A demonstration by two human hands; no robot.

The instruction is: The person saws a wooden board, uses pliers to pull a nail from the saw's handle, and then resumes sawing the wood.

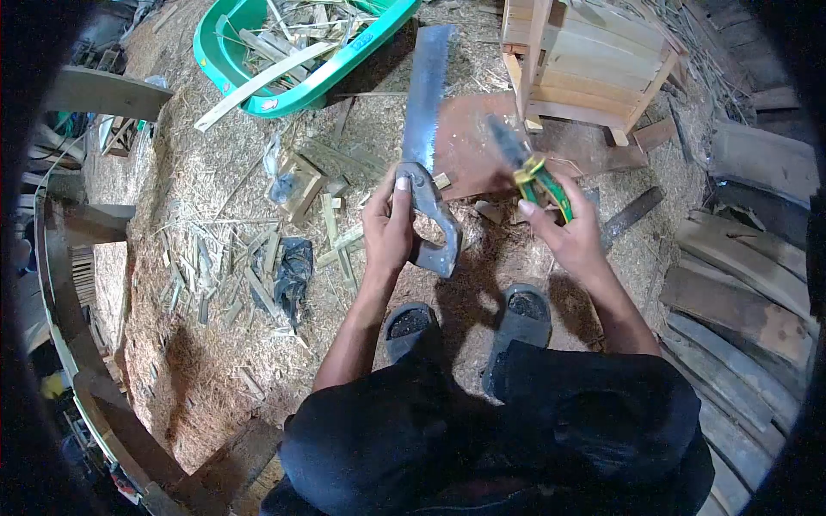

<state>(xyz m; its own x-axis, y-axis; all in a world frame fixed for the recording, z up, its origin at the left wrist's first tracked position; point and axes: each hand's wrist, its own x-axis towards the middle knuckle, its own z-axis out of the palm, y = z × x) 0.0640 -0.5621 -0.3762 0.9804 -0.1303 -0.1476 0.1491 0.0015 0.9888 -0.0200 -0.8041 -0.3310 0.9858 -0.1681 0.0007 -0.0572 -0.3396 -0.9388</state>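
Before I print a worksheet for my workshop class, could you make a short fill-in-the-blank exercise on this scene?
1. The left hand grips the saw by its ____.
2. The right hand holds a hand tool with green-and-____ handles.
3. The green tub contains scraps of ____.

Missing words: handle; yellow; wood.

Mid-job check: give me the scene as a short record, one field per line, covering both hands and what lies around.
left hand: grips the handle of a saw
saw blade: points away from the person
right hand: holds green-and-yellow pliers; tips blurred
far left: green tub of wood scraps
far right: wooden piece of furniture
ground: strewn with shavings and offcuts
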